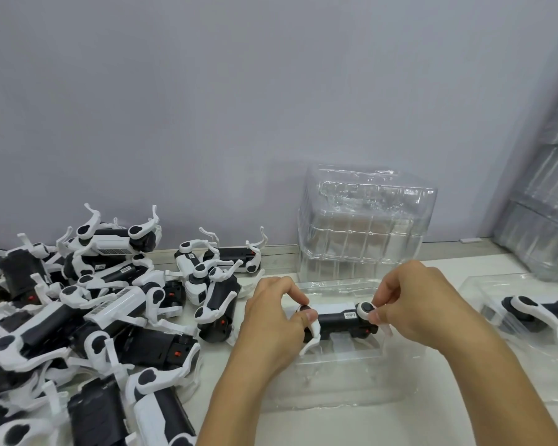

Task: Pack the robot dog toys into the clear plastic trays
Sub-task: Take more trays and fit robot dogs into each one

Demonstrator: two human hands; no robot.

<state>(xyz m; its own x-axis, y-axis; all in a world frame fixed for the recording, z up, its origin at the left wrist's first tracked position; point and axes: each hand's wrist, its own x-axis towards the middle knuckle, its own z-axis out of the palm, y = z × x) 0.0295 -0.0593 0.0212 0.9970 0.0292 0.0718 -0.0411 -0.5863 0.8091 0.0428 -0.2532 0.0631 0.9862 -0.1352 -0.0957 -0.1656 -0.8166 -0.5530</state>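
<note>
A person's two hands are working a black-and-white plastic robot dog toy [339, 320] over a clear moulded plastic tray [342, 378] lying flat on the white surface [351, 426] — the toy is sitting at the tray's far half, body lengthwise between the hands, white legs pointing toward the camera. The left hand [273, 320] is pinching the toy's left end, thumb and curled fingers closed around the round leg joint there; the right hand [409, 304] is pinching the right end the same way, fingertips on the black-centred white hip disc. Whether the toy is already seated in its moulded recess or is being held just above it cannot be told through the clear plastic. Just behind the tray, against the pale grey wall [207, 107], a tall stack of empty clear plastic trays [364, 226] is standing. To the right, a second clear tray [474, 288] is lying on the surface with another black-and-white robot dog [535, 312] lying in it, partly cut off by the frame edge. Across the left side a loose heap of unpacked black-and-white robot dogs [87, 310] is sprawling — legs sticking up at all angles. More clear packaging [545, 194] is leaning at the far right edge.
</note>
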